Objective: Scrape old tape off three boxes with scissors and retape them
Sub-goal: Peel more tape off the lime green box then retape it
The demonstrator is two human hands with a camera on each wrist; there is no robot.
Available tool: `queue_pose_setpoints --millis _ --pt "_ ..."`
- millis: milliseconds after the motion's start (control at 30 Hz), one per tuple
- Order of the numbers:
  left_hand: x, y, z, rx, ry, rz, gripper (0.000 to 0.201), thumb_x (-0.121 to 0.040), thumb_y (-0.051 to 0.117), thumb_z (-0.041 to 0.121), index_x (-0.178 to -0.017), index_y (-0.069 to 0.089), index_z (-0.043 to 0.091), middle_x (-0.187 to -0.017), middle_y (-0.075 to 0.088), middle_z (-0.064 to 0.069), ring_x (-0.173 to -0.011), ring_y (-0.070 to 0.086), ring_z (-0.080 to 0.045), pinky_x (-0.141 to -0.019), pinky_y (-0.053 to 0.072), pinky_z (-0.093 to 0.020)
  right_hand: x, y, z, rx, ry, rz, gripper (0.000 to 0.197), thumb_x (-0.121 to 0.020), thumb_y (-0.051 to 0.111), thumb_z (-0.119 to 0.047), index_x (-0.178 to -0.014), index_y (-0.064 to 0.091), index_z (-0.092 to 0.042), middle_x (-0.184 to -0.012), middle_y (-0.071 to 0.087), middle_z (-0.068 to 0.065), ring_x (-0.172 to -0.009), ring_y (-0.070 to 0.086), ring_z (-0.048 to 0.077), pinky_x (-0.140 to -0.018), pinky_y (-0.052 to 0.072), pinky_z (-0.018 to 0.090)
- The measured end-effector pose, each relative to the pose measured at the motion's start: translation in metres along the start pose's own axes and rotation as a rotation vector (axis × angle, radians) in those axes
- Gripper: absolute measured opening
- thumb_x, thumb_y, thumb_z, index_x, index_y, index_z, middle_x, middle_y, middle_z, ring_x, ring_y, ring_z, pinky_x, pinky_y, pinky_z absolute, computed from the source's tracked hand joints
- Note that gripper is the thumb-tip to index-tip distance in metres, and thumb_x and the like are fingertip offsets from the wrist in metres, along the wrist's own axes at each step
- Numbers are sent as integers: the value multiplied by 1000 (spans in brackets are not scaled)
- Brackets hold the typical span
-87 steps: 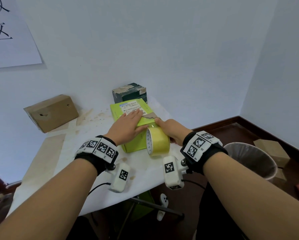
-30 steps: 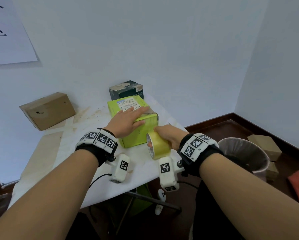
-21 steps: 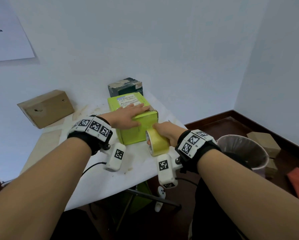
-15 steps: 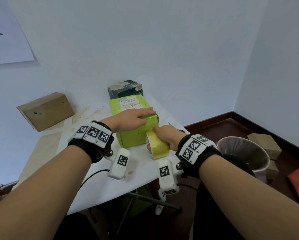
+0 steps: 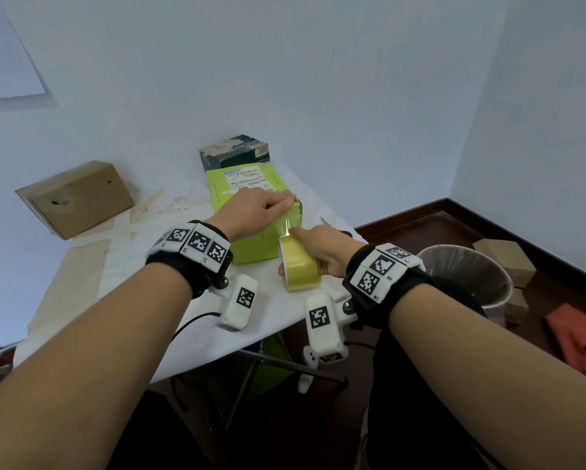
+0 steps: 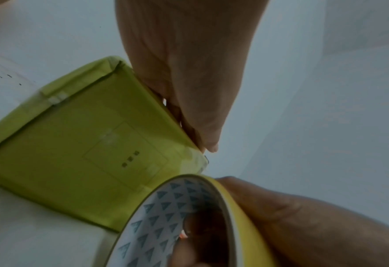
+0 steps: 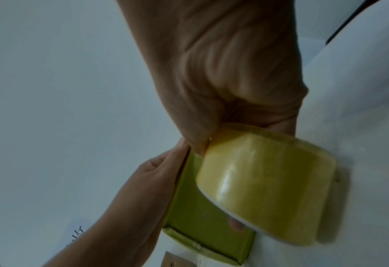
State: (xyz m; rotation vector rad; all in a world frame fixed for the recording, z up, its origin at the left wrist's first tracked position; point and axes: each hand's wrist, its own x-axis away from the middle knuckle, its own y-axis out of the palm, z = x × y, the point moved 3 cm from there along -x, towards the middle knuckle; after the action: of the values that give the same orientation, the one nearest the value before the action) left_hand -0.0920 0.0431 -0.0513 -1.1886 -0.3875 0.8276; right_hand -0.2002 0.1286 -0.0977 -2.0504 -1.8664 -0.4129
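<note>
Far left on the white tabletop [image 5: 81, 300], a plain brown cardboard box [image 5: 76, 198] is sitting tilted against the wall, well apart from the rest. Moving right, a dark green-black box w/ torn pale tape on top [image 5: 234, 153] is standing at the back, just behind & touching the lime-green cardboard box w/ a white printed label [image 5: 247, 247].

Left hand [image 5: 251, 212] is lying palm-down on top of the green box, fingers straight & pressed together, fingertips reaching the box's near right top edge. In the left wrist view those fingers [image 6: 188, 101] are pressing along that edge.

A strip of clear yellowish tape is running from that edge down to the big yellow-tinted roll of packing tape [image 5: 300, 266], held on edge just beside the box's front right corner. Right hand [image 5: 322, 247] is gripping the roll: thumb lying over the outer face, other fingers curled inside the core; one fingertip is poking out at the roll's lower rim in the right wrist view.

Behind the right hand, a pointed tip, prob. scissors [image 5: 325, 221], is lying on the tabletop; mostly hidden. Far right on the floor: a round grey bin w/ a liner [image 5: 468, 269] & small brown boxes [image 5: 503, 257].
</note>
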Motion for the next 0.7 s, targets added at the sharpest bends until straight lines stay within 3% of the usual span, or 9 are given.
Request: queue_pose_setpoints --millis 100,200,400,533,600,700 --pt "-1 5 -5 98 4 44 34 -95 55 38 -128 61 29 -137 52 16 -130 45 -2 -110 31 -21 -2 4 0 61 -7 36 43 -99 37 -40 -117 48 -3 -98 69 21 -91 68 36 -90 53 44" --pt "-6 9 -11 135 -19 81 33 -92 62 37 -124 64 32 -133 56 17 -128 47 -2 -111 35 -31 -16 5 5 142 -18 87 51 -90 40 -50 -108 53 -4 -109 67 21 -98 65 35 -93 51 48" --pt "-3 14 -8 71 -15 162 32 -93 59 40 -123 64 33 -131 57 17 -127 48 -3 -106 40 -31 -29 3 9 177 -52 104 51 -88 41 -55 -100 52 -6 -102 68 20 -94 67 35 -91 52 49" --pt "-1 15 -5 -8 17 183 32 -95 55 38 -125 63 31 -132 57 13 -127 50 -7 -104 41 -33 -26 2 6 233 -68 104 49 -92 41 -57 -92 52 -9 -109 66 21 -100 66 36 -92 52 48" --pt "-2 15 -5 -36 29 187 32 -95 55 37 -126 62 30 -132 58 12 -126 52 -9 -103 42 -33 -20 1 4 195 -60 95 52 -94 40 -56 -101 53 -6 -105 68 17 -94 67 31 -89 54 44" --pt "-2 16 -4 -61 42 204 32 -95 56 35 -125 63 28 -130 60 9 -123 56 -14 -100 44 -35 -17 -4 3 195 -53 93 43 -97 41 -50 -94 53 -9 -88 60 6 -80 60 20 -76 54 32"
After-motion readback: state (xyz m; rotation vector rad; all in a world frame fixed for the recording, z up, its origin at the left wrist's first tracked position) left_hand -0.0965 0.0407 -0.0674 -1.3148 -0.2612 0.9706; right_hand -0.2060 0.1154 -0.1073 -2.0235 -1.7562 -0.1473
